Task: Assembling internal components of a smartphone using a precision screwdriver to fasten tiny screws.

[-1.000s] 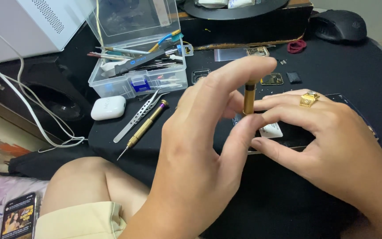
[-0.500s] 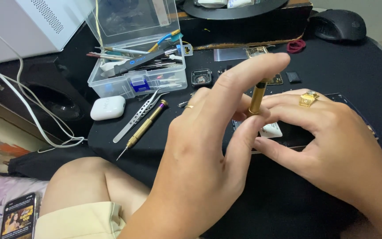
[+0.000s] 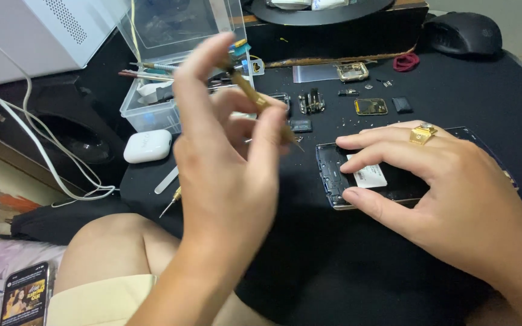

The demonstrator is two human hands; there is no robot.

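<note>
Head view: the left hand [image 3: 225,181] pinched a brass screwdriver [image 3: 261,102], its shaft slanting down-right, tip just left of the opened phone [image 3: 339,181]. The right hand [image 3: 448,187] pressed that phone flat on the desk [image 3: 345,265].

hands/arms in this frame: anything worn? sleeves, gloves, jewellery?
Both are bare: no gloves, no sleeves in view on either forearm. The right hand wears one chunky gold ring with a squarish raised top on a finger. The left hand shows no ring, watch or band, though it is slightly motion-blurred.
</note>
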